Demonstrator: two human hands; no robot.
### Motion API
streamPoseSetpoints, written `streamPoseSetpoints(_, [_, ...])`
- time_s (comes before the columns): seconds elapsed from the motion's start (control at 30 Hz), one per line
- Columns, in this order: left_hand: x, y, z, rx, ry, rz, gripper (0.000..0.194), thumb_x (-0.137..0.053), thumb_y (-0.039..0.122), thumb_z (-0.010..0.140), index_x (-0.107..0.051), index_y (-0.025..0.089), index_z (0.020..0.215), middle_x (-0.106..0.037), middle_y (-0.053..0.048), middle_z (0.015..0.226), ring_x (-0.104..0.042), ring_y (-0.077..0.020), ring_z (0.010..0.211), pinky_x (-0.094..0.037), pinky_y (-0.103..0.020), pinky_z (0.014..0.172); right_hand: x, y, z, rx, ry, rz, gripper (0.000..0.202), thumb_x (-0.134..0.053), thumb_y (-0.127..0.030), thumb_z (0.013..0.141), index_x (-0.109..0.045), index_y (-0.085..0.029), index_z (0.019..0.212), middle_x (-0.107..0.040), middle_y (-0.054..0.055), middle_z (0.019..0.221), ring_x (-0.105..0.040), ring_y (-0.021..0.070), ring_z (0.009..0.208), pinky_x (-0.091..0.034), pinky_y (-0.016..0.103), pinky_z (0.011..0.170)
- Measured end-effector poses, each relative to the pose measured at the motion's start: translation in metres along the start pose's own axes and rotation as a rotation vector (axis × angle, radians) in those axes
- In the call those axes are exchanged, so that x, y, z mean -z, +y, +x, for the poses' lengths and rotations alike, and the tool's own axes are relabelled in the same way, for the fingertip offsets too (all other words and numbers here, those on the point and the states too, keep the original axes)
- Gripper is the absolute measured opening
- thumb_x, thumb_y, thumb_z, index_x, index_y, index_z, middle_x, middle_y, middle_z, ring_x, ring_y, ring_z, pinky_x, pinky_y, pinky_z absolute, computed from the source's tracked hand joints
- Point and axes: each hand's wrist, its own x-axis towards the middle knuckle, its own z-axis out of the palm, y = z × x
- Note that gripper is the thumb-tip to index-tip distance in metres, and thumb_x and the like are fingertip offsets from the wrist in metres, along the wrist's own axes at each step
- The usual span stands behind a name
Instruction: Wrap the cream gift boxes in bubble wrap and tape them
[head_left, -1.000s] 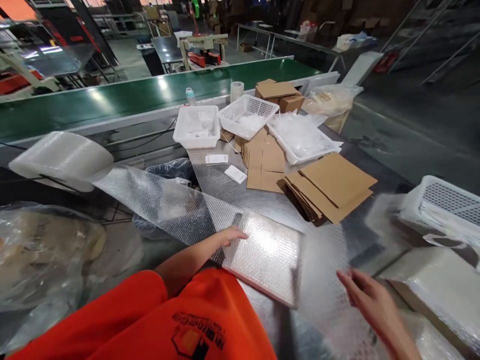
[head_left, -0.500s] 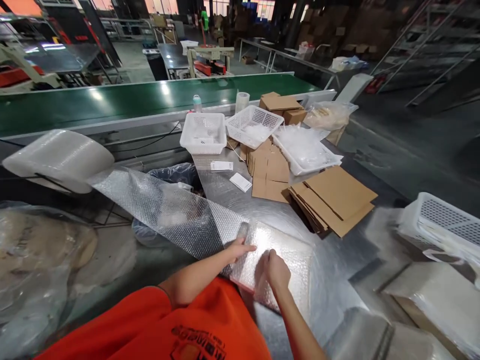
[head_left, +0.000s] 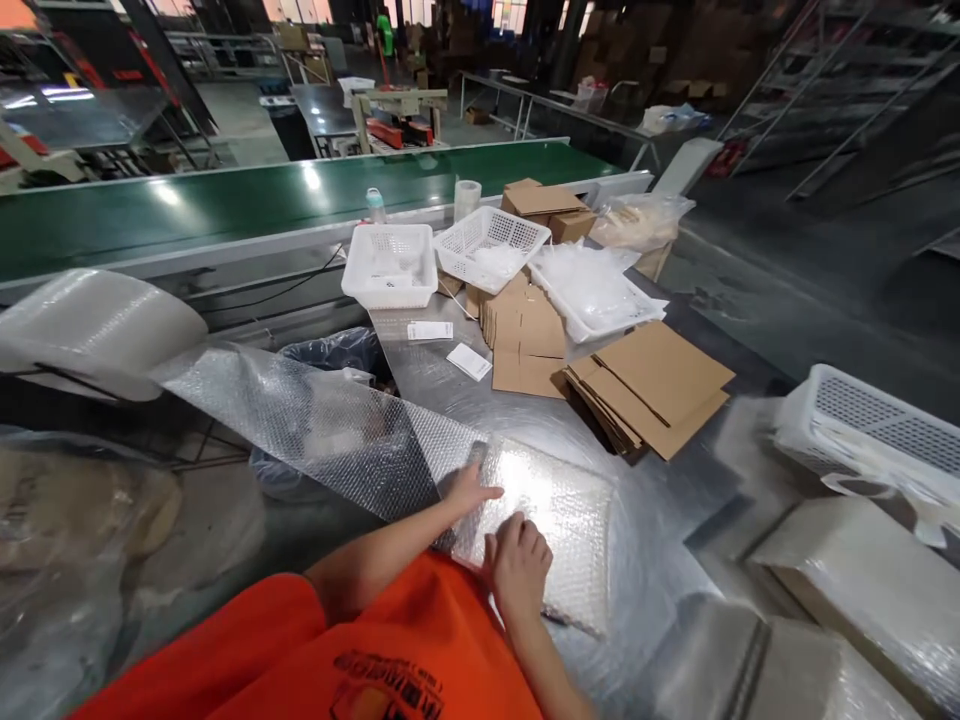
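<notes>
A flat, squarish package of bubble wrap [head_left: 577, 530] lies on the metal table, its top shiny with glare. From its left side a long strip of bubble wrap [head_left: 322, 420] stretches to a large roll [head_left: 97, 325] at the far left. My left hand [head_left: 466, 492] rests open at the package's left edge, thumb pointing right over it. Beside its fingertips is a small dark grey patch I cannot make out. My right hand [head_left: 521, 562] lies on the package's near part, fingers slightly bent and thumb apart, with nothing seen in it.
Flat cardboard pieces [head_left: 652, 385] and folded cartons [head_left: 529, 345] lie behind the package. White baskets [head_left: 390, 295], paper slips [head_left: 469, 362] and a tray of clear bags [head_left: 589, 285] stand farther back. A green conveyor belt [head_left: 247, 195] crosses behind. Wrapped packages [head_left: 862, 580] sit at right.
My right hand has moved left and nearer my body, its fist loosened onto the wrap. My left hand stays at the left edge. The whole view has shifted slightly.
</notes>
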Motion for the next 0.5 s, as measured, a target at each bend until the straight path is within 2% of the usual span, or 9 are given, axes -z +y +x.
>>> streamPoseSetpoints(0.07, [-0.010, 0.011, -0.009, -0.157, 0.062, 0.147, 0.088, -0.073, 0.016, 0.073, -0.035, 0.015, 0.151, -0.020, -0.016, 0.165, -0.010, -0.0348, 0.154, -0.007, -0.048, 0.125, -0.017, 0.004, -0.007, 0.040, 0.108, 0.007, 0.053, -0.040, -0.033, 0.097, -0.050, -0.001, 0.138, -0.052, 0.030, 0.138, -0.052, 0.0407, 0.124, -0.040, 0.056, 0.102])
streamPoseSetpoints(0.1, [-0.017, 0.016, -0.012, -0.272, 0.041, 0.274, 0.087, -0.072, 0.016, 0.075, -0.034, 0.019, 0.153, -0.012, -0.011, 0.168, -0.003, -0.0323, 0.155, -0.002, -0.046, 0.126, -0.025, 0.006, -0.008, 0.068, 0.154, 0.013, 0.055, -0.040, -0.035, 0.097, -0.051, 0.000, 0.138, -0.048, 0.031, 0.143, -0.047, 0.0429, 0.130, -0.036, 0.059, 0.105])
streamPoseSetpoints(0.17, [-0.033, 0.025, -0.016, -0.562, -0.099, 0.632, 0.076, -0.069, 0.021, 0.081, -0.041, 0.027, 0.151, -0.013, -0.004, 0.169, -0.003, -0.0307, 0.155, 0.002, -0.048, 0.126, -0.038, 0.009, -0.009, 0.136, 0.172, 0.030, 0.058, -0.041, -0.039, 0.097, -0.053, 0.003, 0.135, -0.046, 0.034, 0.144, -0.039, 0.0455, 0.138, -0.028, 0.063, 0.111])
streamPoseSetpoints(0.23, [-0.047, 0.030, -0.014, -0.816, -0.285, 0.990, 0.062, -0.065, 0.030, 0.089, -0.046, 0.029, 0.148, -0.022, -0.006, 0.167, -0.011, -0.0319, 0.155, 0.003, -0.054, 0.125, -0.045, 0.009, -0.009, 0.186, 0.132, 0.050, 0.061, -0.046, -0.042, 0.095, -0.056, 0.005, 0.132, -0.050, 0.035, 0.139, -0.039, 0.0467, 0.138, -0.023, 0.064, 0.114])
streamPoseSetpoints(0.3, [-0.056, 0.031, -0.008, -0.872, -0.404, 1.165, 0.056, -0.058, 0.037, 0.095, -0.046, 0.029, 0.149, -0.027, -0.008, 0.164, -0.015, -0.0320, 0.154, 0.007, -0.059, 0.123, -0.044, 0.006, -0.010, 0.214, 0.110, 0.069, 0.063, -0.054, -0.043, 0.091, -0.056, 0.004, 0.133, -0.051, 0.035, 0.139, -0.038, 0.0483, 0.138, -0.021, 0.065, 0.115])
streamPoseSetpoints(0.37, [-0.058, 0.031, 0.000, -0.821, -0.441, 1.220, 0.053, -0.052, 0.041, 0.098, -0.045, 0.031, 0.149, -0.028, -0.007, 0.164, -0.016, -0.0302, 0.154, 0.010, -0.060, 0.121, -0.037, 0.007, -0.012, 0.255, 0.124, 0.121, 0.064, -0.060, -0.041, 0.087, -0.055, 0.000, 0.136, -0.048, 0.032, 0.143, -0.036, 0.0485, 0.139, -0.023, 0.066, 0.114])
streamPoseSetpoints(0.43, [-0.055, 0.029, 0.006, -0.793, -0.423, 1.233, 0.052, -0.048, 0.041, 0.100, -0.042, 0.034, 0.151, -0.026, -0.004, 0.165, -0.015, -0.0272, 0.155, 0.013, -0.058, 0.121, -0.026, 0.017, -0.013, 0.332, 0.131, 0.237, 0.052, -0.055, -0.034, 0.089, -0.059, -0.009, 0.135, -0.053, 0.024, 0.142, -0.041, 0.0418, 0.138, -0.031, 0.061, 0.114])
streamPoseSetpoints(0.5, [-0.051, 0.027, 0.011, -0.814, -0.415, 1.209, 0.055, -0.046, 0.040, 0.100, -0.035, 0.034, 0.154, -0.027, -0.002, 0.164, -0.015, -0.0246, 0.155, 0.012, -0.054, 0.122, -0.014, 0.037, -0.009, 0.379, 0.129, 0.354, 0.039, -0.042, -0.029, 0.095, -0.068, -0.020, 0.123, -0.065, 0.013, 0.129, -0.054, 0.0302, 0.126, -0.040, 0.050, 0.110])
